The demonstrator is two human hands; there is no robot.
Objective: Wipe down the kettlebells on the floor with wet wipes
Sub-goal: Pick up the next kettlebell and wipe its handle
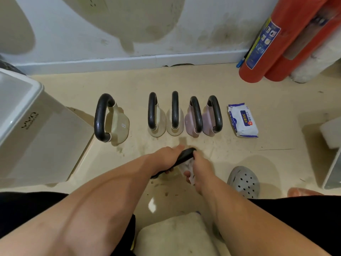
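Several kettlebells with black handles stand in a row on the floor: a large cream one [110,121] at the left, two cream ones [156,117] in the middle, and two pink ones [193,119] to their right. A sixth kettlebell [185,154] sits close in front of me. My left hand [166,157] grips its black handle. My right hand [200,169] presses a crumpled wet wipe [186,168] against it just under the handle. Most of its body is hidden by my hands. A white and blue pack of wet wipes [242,120] lies at the right end of the row.
A white plastic bin [27,126] stands at the left. Red rolled mats [287,39] lean on the wall at the back right. A grey clog [243,182] is on my right foot. A pale cushion [177,235] lies between my knees. A white box [330,132] stands at the right edge.
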